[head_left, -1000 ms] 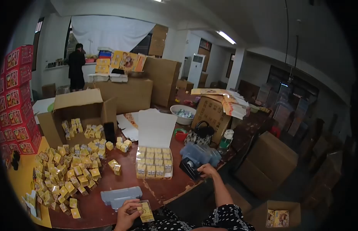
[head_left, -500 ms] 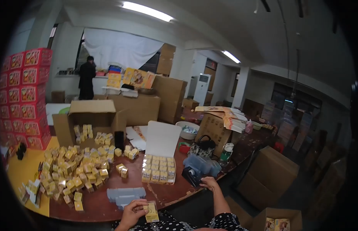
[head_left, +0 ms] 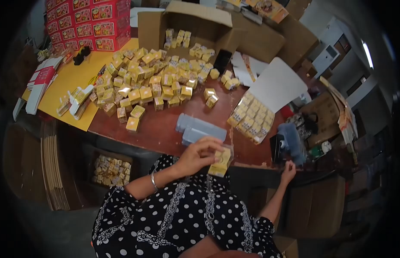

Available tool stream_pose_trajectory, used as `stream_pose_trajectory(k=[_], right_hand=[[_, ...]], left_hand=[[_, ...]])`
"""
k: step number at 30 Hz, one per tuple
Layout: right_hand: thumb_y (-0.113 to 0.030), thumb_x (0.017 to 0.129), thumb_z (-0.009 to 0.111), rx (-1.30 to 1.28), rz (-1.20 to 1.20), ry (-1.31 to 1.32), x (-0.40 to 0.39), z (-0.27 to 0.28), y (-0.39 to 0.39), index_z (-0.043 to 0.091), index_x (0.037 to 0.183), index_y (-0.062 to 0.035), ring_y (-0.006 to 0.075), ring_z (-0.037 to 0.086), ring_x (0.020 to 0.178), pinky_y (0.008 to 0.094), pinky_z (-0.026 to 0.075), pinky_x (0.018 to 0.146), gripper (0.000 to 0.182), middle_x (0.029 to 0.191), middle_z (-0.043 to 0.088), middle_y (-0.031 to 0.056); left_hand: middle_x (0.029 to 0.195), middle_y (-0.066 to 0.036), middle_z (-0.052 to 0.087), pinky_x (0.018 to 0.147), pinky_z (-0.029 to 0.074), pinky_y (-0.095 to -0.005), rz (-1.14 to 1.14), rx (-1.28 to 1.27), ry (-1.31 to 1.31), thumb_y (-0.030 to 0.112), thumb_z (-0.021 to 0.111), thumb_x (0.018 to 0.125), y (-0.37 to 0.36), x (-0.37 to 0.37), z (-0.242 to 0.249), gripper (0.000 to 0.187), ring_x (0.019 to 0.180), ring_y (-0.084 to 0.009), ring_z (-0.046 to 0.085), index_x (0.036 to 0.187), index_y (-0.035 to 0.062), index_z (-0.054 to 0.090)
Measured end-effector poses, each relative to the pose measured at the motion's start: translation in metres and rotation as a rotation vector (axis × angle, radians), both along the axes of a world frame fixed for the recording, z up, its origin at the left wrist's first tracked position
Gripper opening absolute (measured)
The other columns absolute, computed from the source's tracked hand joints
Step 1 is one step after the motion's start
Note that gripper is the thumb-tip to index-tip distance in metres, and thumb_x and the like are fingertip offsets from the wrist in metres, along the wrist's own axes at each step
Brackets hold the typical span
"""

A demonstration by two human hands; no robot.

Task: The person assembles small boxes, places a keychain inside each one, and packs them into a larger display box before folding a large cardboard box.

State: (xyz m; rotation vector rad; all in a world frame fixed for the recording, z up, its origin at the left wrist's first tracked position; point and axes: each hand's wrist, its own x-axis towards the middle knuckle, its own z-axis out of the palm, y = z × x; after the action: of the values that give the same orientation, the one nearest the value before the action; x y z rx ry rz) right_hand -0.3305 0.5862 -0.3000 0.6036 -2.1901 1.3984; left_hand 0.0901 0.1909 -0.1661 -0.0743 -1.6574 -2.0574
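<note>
My left hand (head_left: 200,155), a bracelet on its wrist, grips a small yellow box (head_left: 220,163) with a clear plastic part at its top, just over the table's front edge. My right hand (head_left: 289,173) is at the right, fingers pinched together beside a black dispenser-like object (head_left: 277,148); what is between them is too small to make out. Translucent blue-grey plastic packaging (head_left: 202,129) lies ahead of my left hand, and more plastic packaging (head_left: 292,139) sits behind the black object. An open white-lidded carton (head_left: 252,116) holds rows of small yellow boxes.
A big heap of small yellow boxes (head_left: 144,81) covers the table's left part, before an open cardboard box (head_left: 191,19). Red printed cartons (head_left: 88,26) are stacked at the far left. Below the table, another box of small packs (head_left: 111,170) stands by folded cardboard (head_left: 53,165).
The view has swung down and to the left, so my torso and the floor box now show. My left hand still holds the yellow box; my right hand stays by the black object.
</note>
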Motion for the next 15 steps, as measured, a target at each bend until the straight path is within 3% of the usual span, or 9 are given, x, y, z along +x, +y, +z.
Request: stream_pose_trajectory(k=[1, 3, 4, 6, 9, 11, 14, 15], right_hand=[[-0.017, 0.098, 0.068, 0.017, -0.052, 0.124, 0.021, 0.029, -0.015, 0.062, 0.091, 0.0004, 0.0080, 0.053, 0.079, 0.0238, 0.045, 0.070, 0.020, 0.087, 0.064, 0.0000], [-0.017, 0.100, 0.066, -0.028, 0.023, 0.028, 0.069, 0.081, -0.048, 0.065, 0.097, -0.0015, 0.0092, 0.056, 0.077, 0.0251, 0.048, 0.069, 0.016, 0.085, 0.063, 0.0001], [-0.016, 0.101, 0.064, -0.251, 0.149, -0.292, 0.101, 0.104, -0.073, 0.065, 0.104, -0.0038, 0.0088, 0.057, 0.075, 0.0246, 0.049, 0.067, 0.013, 0.084, 0.061, -0.0001], [-0.012, 0.101, 0.063, -0.374, 0.352, -0.382, 0.178, 0.143, -0.133, 0.063, 0.112, -0.0029, 0.0094, 0.056, 0.072, 0.0229, 0.049, 0.066, 0.014, 0.087, 0.062, 0.0025], [-0.005, 0.099, 0.062, -0.462, 0.721, -0.463, 0.255, 0.166, -0.187, 0.054, 0.133, 0.0009, 0.0103, 0.057, 0.073, 0.0233, 0.050, 0.066, 0.035, 0.087, 0.062, 0.0059], [-0.003, 0.099, 0.061, -0.463, 0.822, -0.617, 0.293, 0.179, -0.213, 0.040, 0.148, 0.0012, 0.0097, 0.058, 0.072, 0.0234, 0.051, 0.067, 0.054, 0.085, 0.061, 0.0058], [-0.003, 0.099, 0.061, -0.457, 0.849, -0.717, 0.308, 0.172, -0.233, 0.032, 0.153, 0.0008, 0.0088, 0.059, 0.072, 0.0225, 0.051, 0.067, 0.062, 0.083, 0.061, 0.0049], [-0.004, 0.099, 0.062, -0.468, 0.840, -0.722, 0.309, 0.168, -0.237, 0.035, 0.151, 0.0011, 0.0086, 0.060, 0.072, 0.0219, 0.052, 0.068, 0.059, 0.084, 0.062, 0.0042]], left_hand=[[0.138, -0.008, 0.049, 0.098, 0.055, -0.0321, 0.051, -0.026, 0.018, -0.001, 0.069, 0.092, -0.002, 0.000, 0.000, 0.024, 0.118, -0.0182, 0.061, 0.115, 0.0037, 0.069], [0.138, -0.008, 0.050, 0.096, 0.056, -0.0316, 0.139, -0.071, 0.022, -0.001, 0.070, 0.091, -0.006, -0.005, 0.007, 0.024, 0.116, -0.0182, 0.062, 0.114, 0.0043, 0.070], [0.137, -0.008, 0.051, 0.093, 0.056, -0.0305, 0.173, -0.096, 0.008, -0.001, 0.071, 0.090, -0.005, -0.006, 0.012, 0.024, 0.114, -0.0178, 0.062, 0.113, 0.0044, 0.070], [0.135, -0.010, 0.053, 0.087, 0.056, -0.0281, 0.248, -0.231, 0.001, -0.002, 0.072, 0.087, -0.005, -0.009, 0.014, 0.025, 0.108, -0.0172, 0.063, 0.112, 0.0043, 0.071], [0.133, -0.012, 0.055, 0.081, 0.054, -0.0268, 0.313, -0.378, 0.071, -0.002, 0.073, 0.085, 0.001, -0.017, 0.013, 0.025, 0.103, -0.0175, 0.063, 0.110, 0.0041, 0.073], [0.134, -0.013, 0.054, 0.081, 0.055, -0.0300, 0.327, -0.455, 0.044, -0.004, 0.073, 0.085, 0.005, -0.016, 0.019, 0.025, 0.104, -0.0195, 0.064, 0.109, 0.0043, 0.073], [0.135, -0.014, 0.054, 0.087, 0.057, -0.0343, 0.368, -0.569, 0.040, -0.004, 0.073, 0.085, 0.006, -0.018, 0.021, 0.026, 0.108, -0.0235, 0.065, 0.109, 0.0039, 0.074], [0.135, -0.015, 0.054, 0.089, 0.057, -0.0362, 0.387, -0.570, 0.081, -0.005, 0.073, 0.084, 0.007, -0.020, 0.018, 0.026, 0.110, -0.0262, 0.065, 0.109, 0.0046, 0.074]])
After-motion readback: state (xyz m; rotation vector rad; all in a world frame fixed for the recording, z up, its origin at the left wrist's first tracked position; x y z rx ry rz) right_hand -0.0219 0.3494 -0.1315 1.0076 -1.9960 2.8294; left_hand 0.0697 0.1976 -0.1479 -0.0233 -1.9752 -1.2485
